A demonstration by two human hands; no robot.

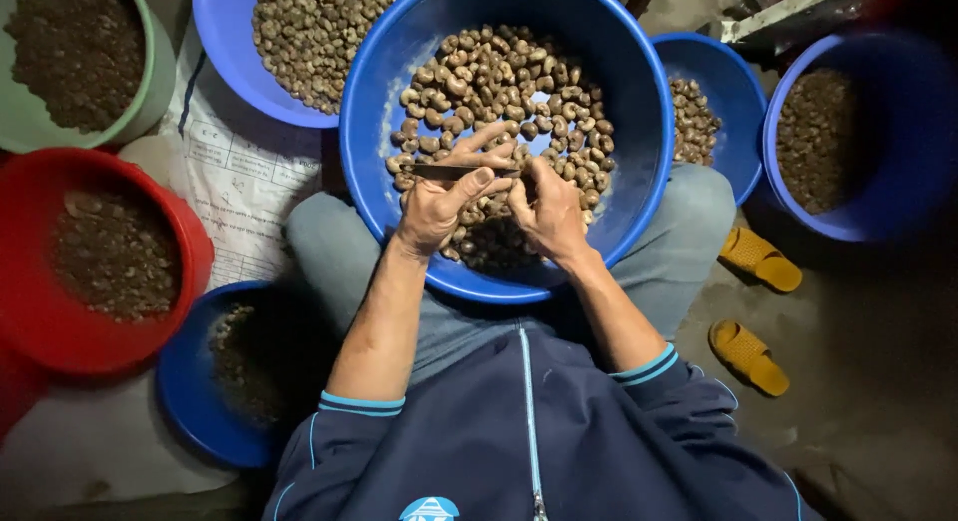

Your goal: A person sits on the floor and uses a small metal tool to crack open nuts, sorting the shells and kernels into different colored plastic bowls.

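Note:
A big blue basin (639, 132) rests on my lap, filled with pale brown cashew nuts (499, 92). Both hands meet over its near side. My left hand (439, 202) grips a thin dark knife (454, 170) that lies level across its fingers, the thumb pressed under the blade. My right hand (549, 210) is curled against the knife's right end, fingertips pinched on a small nut that is mostly hidden. A darker pile of peelings (494, 244) lies in the basin just under my hands.
More tubs ring me: a blue bowl of nuts (225, 42) at far left, a green tub (150, 82), a red tub (190, 242), a small blue bowl (185, 391) near my left knee, two blue bowls (743, 112) (898, 182) right. Yellow sandals (748, 351) lie on the floor.

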